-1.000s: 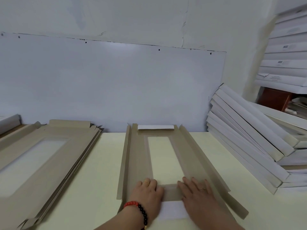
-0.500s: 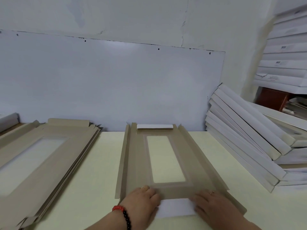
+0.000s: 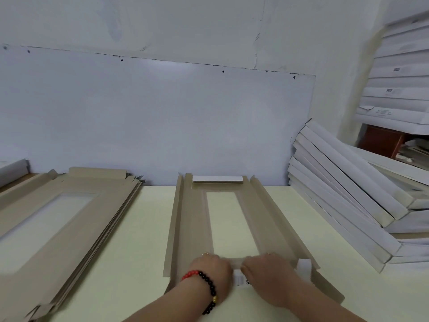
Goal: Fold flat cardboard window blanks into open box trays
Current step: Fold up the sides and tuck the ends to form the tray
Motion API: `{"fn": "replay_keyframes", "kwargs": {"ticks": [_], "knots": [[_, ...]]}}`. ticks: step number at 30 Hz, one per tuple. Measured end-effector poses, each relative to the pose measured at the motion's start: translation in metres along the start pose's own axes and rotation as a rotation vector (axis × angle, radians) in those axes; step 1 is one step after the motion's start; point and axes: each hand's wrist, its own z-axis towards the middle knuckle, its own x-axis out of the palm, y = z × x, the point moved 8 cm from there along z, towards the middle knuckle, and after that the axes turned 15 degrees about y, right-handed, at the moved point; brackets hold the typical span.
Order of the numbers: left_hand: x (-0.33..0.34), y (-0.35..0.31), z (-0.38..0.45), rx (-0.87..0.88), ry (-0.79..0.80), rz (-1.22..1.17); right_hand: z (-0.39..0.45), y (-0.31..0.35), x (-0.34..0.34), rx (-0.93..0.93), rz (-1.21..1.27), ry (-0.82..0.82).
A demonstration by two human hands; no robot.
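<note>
Pale yellow flat table top (image 3: 130, 240): bears all items below; backed by a white wall panel (image 3: 151, 117).

Leaning stack of long white flat boxes (image 3: 343, 194): on the table at its right end, tilted, lower ends toward the table's middle.

Pile of flat brown cardboard window blanks (image 3: 76, 219): on the table's left part, each with a rectangular cut-out, edges fanned slightly.

Single brown cardboard window blank (image 3: 192, 228): on the table's middle, lying lengthwise away from the person. Both long side flaps are raised from the table; the far end flap is folded over and shows a white face. Table surface shows through its window. The near end flap, white with a printed barcode, lies at the table's near edge under the hands.

Right hand (image 3: 267, 273): on the blank's near end, right of centre, fingers curled over the fold, gripping the flap's edge.

Left hand (image 3: 211, 273): on the blank's near end, left of centre, fingers bent down over the same fold, gripping it.

Red and black bead bracelet (image 3: 205, 284): on the left wrist.
</note>
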Motion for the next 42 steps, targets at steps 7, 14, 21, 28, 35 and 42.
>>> {"fn": "replay_keyframes", "kwargs": {"ticks": [7,14,21,28,35,42], "knots": [[0.016,0.001,0.018,-0.065,-0.151,-0.117,0.019,0.011,0.012,0.131,0.255,-0.098],[0.016,0.027,0.018,-0.153,-0.068,0.079,0.007,-0.037,0.023,0.313,0.135,-0.06],[0.012,0.037,0.009,-0.22,-0.023,0.197,-0.014,-0.09,0.043,0.526,0.028,0.087],[0.007,0.049,-0.002,-0.195,-0.043,0.087,-0.025,-0.084,0.033,0.465,0.177,0.041],[0.001,0.043,-0.024,0.074,-0.096,-0.092,-0.042,-0.082,0.015,0.312,0.394,-0.017],[0.009,0.015,-0.046,0.077,-0.069,-0.108,-0.06,-0.05,0.027,0.186,0.265,0.17]]}}
